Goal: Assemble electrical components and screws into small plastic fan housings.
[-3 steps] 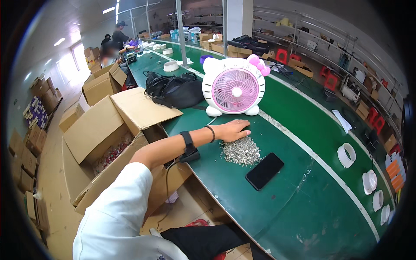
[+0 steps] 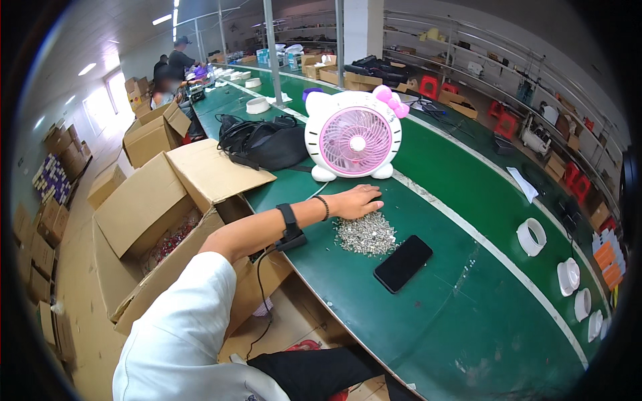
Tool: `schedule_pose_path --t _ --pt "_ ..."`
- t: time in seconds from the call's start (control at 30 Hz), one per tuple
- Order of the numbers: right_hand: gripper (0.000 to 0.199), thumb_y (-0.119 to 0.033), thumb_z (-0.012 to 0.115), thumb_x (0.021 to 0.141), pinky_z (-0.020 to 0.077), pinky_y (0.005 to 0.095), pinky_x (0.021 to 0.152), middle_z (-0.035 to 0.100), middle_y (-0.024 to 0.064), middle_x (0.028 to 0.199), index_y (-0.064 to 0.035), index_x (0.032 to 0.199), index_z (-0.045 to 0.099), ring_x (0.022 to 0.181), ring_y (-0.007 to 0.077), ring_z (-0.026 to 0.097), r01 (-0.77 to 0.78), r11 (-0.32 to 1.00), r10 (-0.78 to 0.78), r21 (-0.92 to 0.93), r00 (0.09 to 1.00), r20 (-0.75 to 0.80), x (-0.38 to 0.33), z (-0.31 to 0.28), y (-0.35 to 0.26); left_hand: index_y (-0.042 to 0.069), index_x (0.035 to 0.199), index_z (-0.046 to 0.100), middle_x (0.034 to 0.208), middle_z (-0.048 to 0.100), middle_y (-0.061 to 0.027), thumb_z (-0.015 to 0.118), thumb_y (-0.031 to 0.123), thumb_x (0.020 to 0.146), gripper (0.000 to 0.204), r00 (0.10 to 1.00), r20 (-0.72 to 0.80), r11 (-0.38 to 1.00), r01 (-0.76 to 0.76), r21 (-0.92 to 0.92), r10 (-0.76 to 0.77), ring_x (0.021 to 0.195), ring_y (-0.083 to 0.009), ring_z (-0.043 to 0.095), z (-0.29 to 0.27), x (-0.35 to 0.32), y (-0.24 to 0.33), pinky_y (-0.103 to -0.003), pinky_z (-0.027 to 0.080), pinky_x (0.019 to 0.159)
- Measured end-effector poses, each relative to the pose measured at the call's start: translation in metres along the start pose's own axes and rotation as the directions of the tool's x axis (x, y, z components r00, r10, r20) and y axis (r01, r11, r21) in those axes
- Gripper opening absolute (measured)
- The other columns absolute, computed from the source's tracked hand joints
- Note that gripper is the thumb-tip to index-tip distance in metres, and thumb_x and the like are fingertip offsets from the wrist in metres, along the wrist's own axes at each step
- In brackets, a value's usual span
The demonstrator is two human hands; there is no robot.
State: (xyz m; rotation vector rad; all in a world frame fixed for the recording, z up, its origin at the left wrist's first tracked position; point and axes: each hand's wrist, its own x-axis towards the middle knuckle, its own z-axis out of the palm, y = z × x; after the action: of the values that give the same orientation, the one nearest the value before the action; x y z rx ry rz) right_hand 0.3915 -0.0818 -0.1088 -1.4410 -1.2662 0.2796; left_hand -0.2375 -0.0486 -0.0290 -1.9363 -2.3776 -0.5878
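My left hand [image 2: 357,203] lies palm down on the green table [image 2: 348,301], fingers stretched out and holding nothing. It rests at the far edge of a heap of small silvery metal pieces [image 2: 365,235], which look like screws. Just beyond the hand stands a white cat-shaped desk fan [image 2: 357,143] with a pink grille and a pink bow. A black smartphone [image 2: 403,264] lies screen up to the right of the heap. My left wrist wears a dark strap with a cable and a beaded bracelet. My right hand is out of view.
An open cardboard box [image 2: 144,234] with reddish contents stands left of the table. A black bag [image 2: 261,142] sits on the table behind my forearm. White plastic rings [image 2: 531,237] line the right side. People [image 2: 179,63] work at the far end.
The whole view has shifted a little, so the scene sits slightly farther left. My left hand stays flat beside the heap.
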Motion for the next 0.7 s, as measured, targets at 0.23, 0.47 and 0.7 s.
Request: schedule_pose_path --t 0.23,0.47,0.7 --pt "0.031 -0.018 0.076 0.095 0.0541 0.0342 0.072 0.067 0.0164 0.097 0.0036 0.110 0.061 0.084 0.0232 0.066 -0.007 0.999 0.006 -0.045 1.000 -0.022 -0.005 -0.013 0.003 -0.003 0.124 0.058 0.121 0.061 -0.0214 0.057 0.018 0.102 0.031 0.969 -0.246 0.989 -0.031 -0.145 -0.005 0.118 -0.0368 0.057 -0.034 -0.024 0.051 -0.045 0.043 0.105" --pt "0.045 -0.022 0.072 0.097 0.0581 0.0337 0.067 0.061 0.0192 0.116 -0.0017 0.128 0.048 0.084 0.0246 0.066 -0.271 0.962 0.269 0.002 0.955 0.124 -0.013 -0.015 -0.018 -0.006 0.135 0.042 0.135 0.043 -0.0278 0.069 0.022 0.093 0.057 0.468 -0.865 0.942 0.335 -0.014 -0.179 0.128 -0.0444 0.040 -0.080 -0.021 -0.018 -0.052 0.030 0.111" --pt "0.043 -0.023 0.072 0.097 0.0580 0.0332 0.067 0.062 0.0191 0.115 -0.0019 0.125 0.048 0.085 0.0242 0.066 -0.115 0.993 0.119 -0.029 0.960 0.254 0.014 -0.023 -0.057 -0.007 0.134 0.050 0.127 0.062 -0.0320 0.053 0.045 0.106 0.060 0.453 -0.667 0.797 0.205 -0.569 -0.592 0.123 -0.0432 0.059 -0.100 0.005 -0.069 -0.046 0.045 0.105"
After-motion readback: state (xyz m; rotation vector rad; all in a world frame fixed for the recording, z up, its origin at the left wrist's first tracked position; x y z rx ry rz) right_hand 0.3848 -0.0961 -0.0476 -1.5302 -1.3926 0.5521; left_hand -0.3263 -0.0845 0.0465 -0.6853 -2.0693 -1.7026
